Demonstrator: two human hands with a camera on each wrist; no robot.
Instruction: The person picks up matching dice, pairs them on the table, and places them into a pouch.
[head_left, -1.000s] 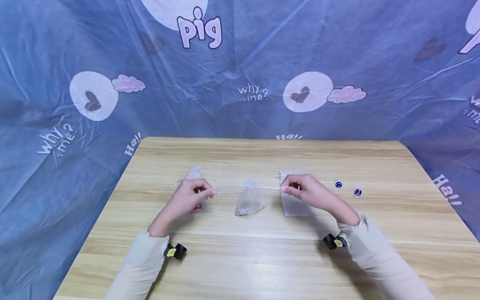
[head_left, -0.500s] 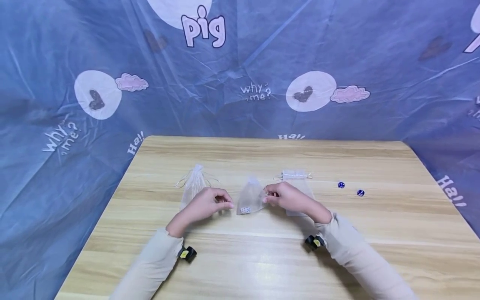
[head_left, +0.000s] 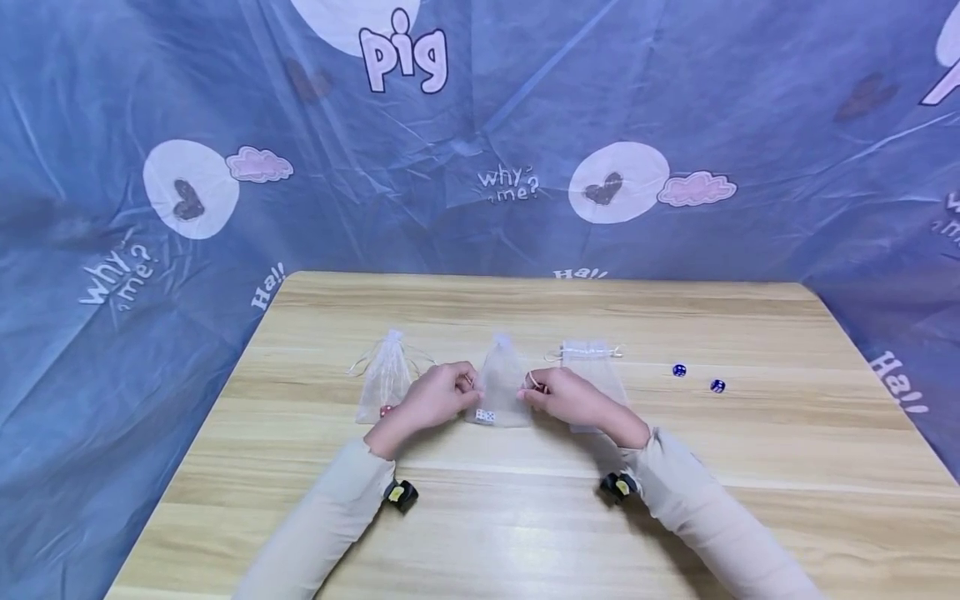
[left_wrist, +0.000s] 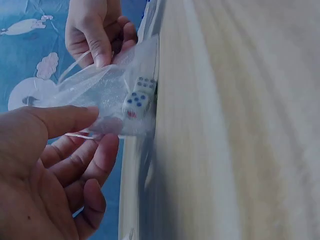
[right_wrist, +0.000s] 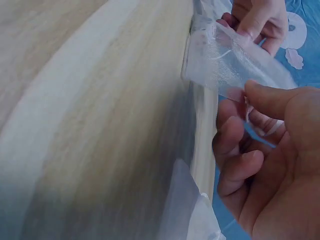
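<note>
a blue printed cloth [head_left: 450,242] fills the top of the frame and hangs down both sides. below it, the wooden table [head_left: 480,517] spreads across the middle and bottom. my pale sleeves [head_left: 322,517] rise from the lower left and lower right. my left hand [head_left: 442,396], left of centre, pinches one edge of the middle bag [head_left: 504,383] between thumb and finger; my right hand [head_left: 566,396], right of centre, pinches the opposite edge the same way, a loop of pale cord [head_left: 534,380] beside its fingers. this sheer white bag sits at the centre of the frame, narrowing at its top. the left bag [head_left: 384,375] is gathered at its neck, and the right bag [head_left: 596,379] lies flat, partly behind my right hand. two white dice [head_left: 491,416] rest side by side low in the middle bag, a red die [head_left: 386,411] shows low in the left bag, and two blue dice [head_left: 717,386] lie apart at centre right.
</note>
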